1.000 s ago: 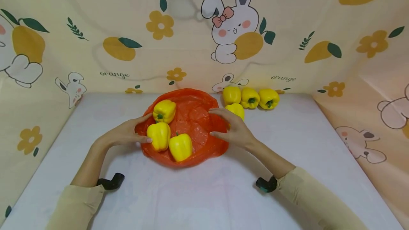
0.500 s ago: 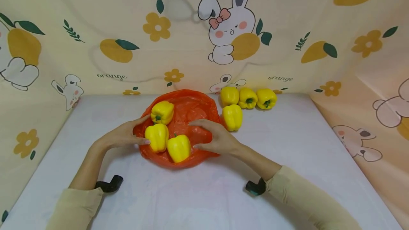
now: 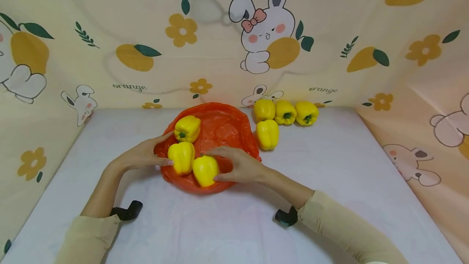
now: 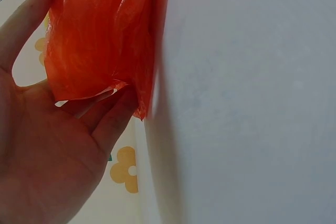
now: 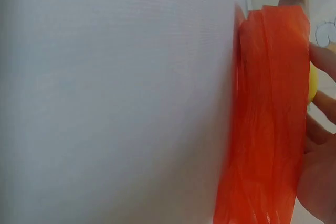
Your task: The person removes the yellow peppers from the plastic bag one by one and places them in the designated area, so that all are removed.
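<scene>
An orange-red plastic bag point(image 3: 227, 127) lies spread with its mouth up and its rim rolled into a low wall. Three yellow bell peppers sit inside at its left: a far pepper point(image 3: 187, 128), a left pepper point(image 3: 181, 158) and a near pepper point(image 3: 205, 171). My left hand point(image 3: 141, 155) holds the bag's left side, its thumb over the rim by the left pepper. With fingers at the top and thumb at the lower right, my right hand point(image 3: 242, 165) holds the near pepper. The bag's wall point(image 5: 273, 114) hides most of that pepper in the right wrist view.
Several more yellow bell peppers stand beyond the bag's right side: a row of three along the back, with the middle one point(image 3: 285, 112) among them, and one nearer pepper point(image 3: 267, 134). Patterned cloth point(image 3: 205, 60) rises behind the white table point(image 3: 227, 227).
My right hand has moved left and nearer, from the bag's right rim to the near pepper, and its fingers have come onto it. My left hand stays on the bag.
</scene>
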The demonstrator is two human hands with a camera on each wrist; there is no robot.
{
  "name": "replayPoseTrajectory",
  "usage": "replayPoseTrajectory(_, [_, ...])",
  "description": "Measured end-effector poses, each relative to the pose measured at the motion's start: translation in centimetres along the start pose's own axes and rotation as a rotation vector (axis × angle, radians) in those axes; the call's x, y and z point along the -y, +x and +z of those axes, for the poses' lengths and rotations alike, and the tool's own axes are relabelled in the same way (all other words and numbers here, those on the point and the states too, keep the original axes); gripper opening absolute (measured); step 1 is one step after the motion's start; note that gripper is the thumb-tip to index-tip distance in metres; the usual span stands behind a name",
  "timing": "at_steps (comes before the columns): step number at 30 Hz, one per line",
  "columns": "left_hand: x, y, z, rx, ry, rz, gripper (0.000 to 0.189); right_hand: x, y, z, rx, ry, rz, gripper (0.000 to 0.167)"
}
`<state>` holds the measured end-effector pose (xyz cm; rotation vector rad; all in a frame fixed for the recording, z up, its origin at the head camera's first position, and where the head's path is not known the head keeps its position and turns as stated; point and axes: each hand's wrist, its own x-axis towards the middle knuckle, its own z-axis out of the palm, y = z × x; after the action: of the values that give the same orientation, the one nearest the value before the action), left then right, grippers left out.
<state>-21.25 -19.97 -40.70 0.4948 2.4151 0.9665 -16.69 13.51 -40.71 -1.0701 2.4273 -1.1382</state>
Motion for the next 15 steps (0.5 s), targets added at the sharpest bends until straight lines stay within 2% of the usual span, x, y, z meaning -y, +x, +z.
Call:
replayPoseTrajectory(4, [-0.04,0.11,-0.09,-0.003,0.009,0.012,0.102,0.03,0.12,0.13,0.008,-0.012,0.045,0.07])
replayPoseTrajectory(15, [-0.07,0.0,0.05,-0.009,-0.002,-0.004,0.104,-0.17,0.64,0.58,0.022,-0.018,0.083,0.083])
